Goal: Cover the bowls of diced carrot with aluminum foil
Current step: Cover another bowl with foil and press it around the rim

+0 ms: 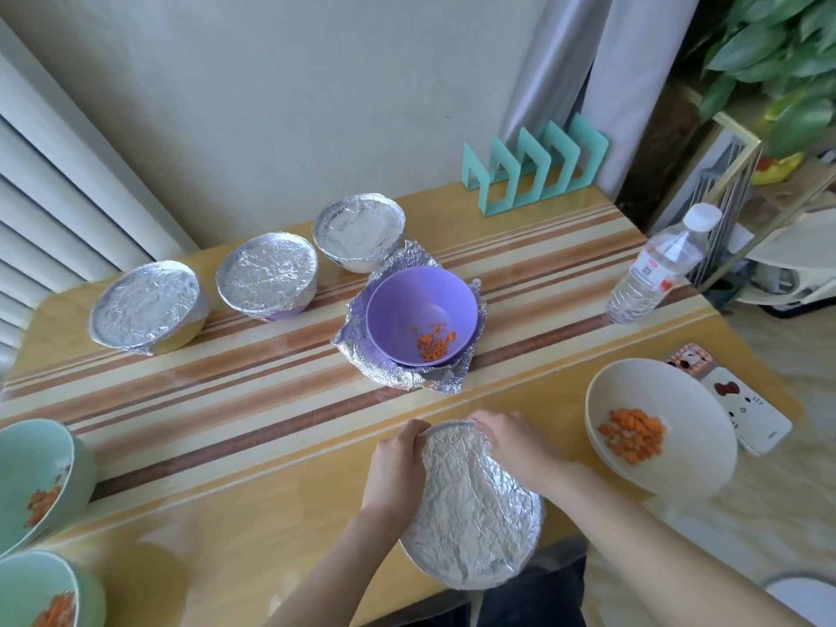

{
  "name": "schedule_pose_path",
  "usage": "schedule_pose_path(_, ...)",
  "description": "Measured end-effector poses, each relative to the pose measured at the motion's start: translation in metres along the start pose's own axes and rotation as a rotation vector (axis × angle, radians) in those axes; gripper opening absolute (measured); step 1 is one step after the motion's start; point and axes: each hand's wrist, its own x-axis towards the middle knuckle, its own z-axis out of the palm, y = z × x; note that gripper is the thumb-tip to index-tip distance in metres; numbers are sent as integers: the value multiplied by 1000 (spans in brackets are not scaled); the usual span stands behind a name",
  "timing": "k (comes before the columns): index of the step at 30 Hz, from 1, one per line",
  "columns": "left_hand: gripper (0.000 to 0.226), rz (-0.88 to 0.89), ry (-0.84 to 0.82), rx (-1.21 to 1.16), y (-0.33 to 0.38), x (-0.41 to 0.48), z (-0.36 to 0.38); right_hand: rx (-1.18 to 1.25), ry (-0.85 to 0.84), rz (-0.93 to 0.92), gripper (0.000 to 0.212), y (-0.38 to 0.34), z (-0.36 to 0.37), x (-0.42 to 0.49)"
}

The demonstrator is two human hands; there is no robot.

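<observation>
The foil-covered bowl (475, 513) sat at the near edge of the bench (226, 445), just ahead of both hands. The left hand (396, 463) was curled on its far-left rim and the right hand (511, 445) on its far-right, each crimping foil. The contents were hidden. Beyond it a purple bowl (407, 305) stood uncovered on its foil sheet (393, 373), a cream bowl (633, 391) lay to the right, and a green bowl (81, 468) was cut off at the left.

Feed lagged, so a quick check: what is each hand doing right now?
Left hand: grips the far left rim of the foil-covered bowl.
Right hand: grips its far right rim.
</observation>
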Motion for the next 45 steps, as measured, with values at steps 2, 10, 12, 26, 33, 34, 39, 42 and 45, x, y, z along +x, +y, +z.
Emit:
schedule_pose_path(2, 23, -8, 8, -1, 1, -2, 0, 6, -2, -3, 26, 0, 0, -1)
schedule_pose_path(10, 12, -47, 17, -3, -5, -5, 1, 78, 33, 14, 34, -2, 1, -4)
schedule_pose_path(12, 10, -30, 2, 27, -6, -3, 0, 80, 36, 22, 31, -1, 1, -3)
schedule_pose_path(26, 15, 100, 10, -75, -1, 9, 7, -188, 9, -112, 52, -28, -7, -3)
schedule_pose_path(33, 14, 81, 12, -88, -1, 7, 8, -171, -16, -116, 45, -28, -10, 0)
schedule_pose_path(34, 14, 83, 12, -83, -1, 7, 8, -155, -34, -122, 43, -27, -10, 0)
schedule_pose_path(39, 14, 83, 11, -68, 0, 7, 8, -177, -32, -113, 38, -32, -11, 3)
schedule_pose_path(42, 15, 70, 14, -91, 0, 6, 8, -224, -44, -121, 39, -36, -12, 3)
schedule_pose_path(45, 13, 64, 12, -103, 0, 6, 8, -246, -68, -148, 38, -38, -11, 4)
